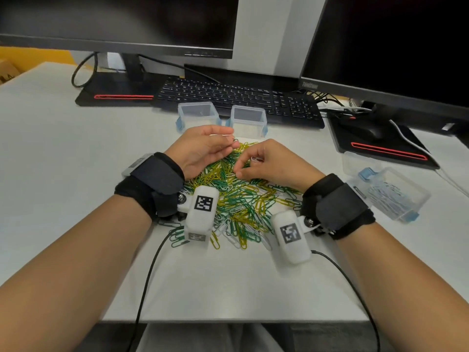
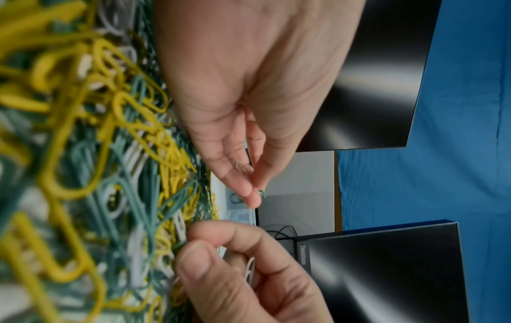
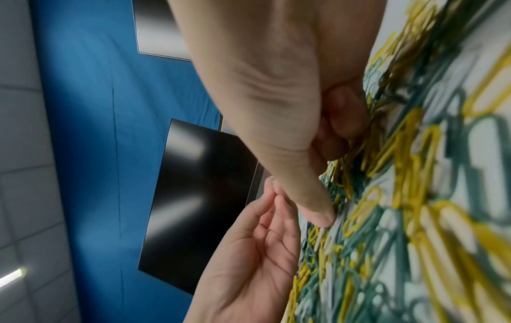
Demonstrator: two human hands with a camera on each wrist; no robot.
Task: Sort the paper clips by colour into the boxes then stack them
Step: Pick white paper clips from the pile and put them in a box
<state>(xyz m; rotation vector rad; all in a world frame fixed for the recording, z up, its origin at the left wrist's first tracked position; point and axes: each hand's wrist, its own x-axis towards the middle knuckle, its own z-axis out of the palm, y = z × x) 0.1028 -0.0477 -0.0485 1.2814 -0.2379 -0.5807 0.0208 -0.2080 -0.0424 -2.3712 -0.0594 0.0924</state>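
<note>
A tangled pile of green, yellow and white paper clips (image 1: 241,201) lies on the white desk between my wrists. My left hand (image 1: 228,142) hovers over the pile's far left edge, thumb and fingers pinching a green clip (image 2: 261,193), with a pale clip (image 2: 242,168) against the fingers. My right hand (image 1: 239,171) is on the pile's middle. Its curled fingers hold white clips (image 1: 256,158), and thumb and forefinger pinch down at the pile. Two empty clear boxes (image 1: 198,114) (image 1: 250,120) stand just behind the pile.
A clear box with pale clips inside (image 1: 388,194) and another clear plastic piece (image 1: 360,161) sit at the right. A black keyboard (image 1: 236,97), two monitors and a mouse (image 1: 365,128) line the back. The desk's front edge (image 1: 228,321) is near my body.
</note>
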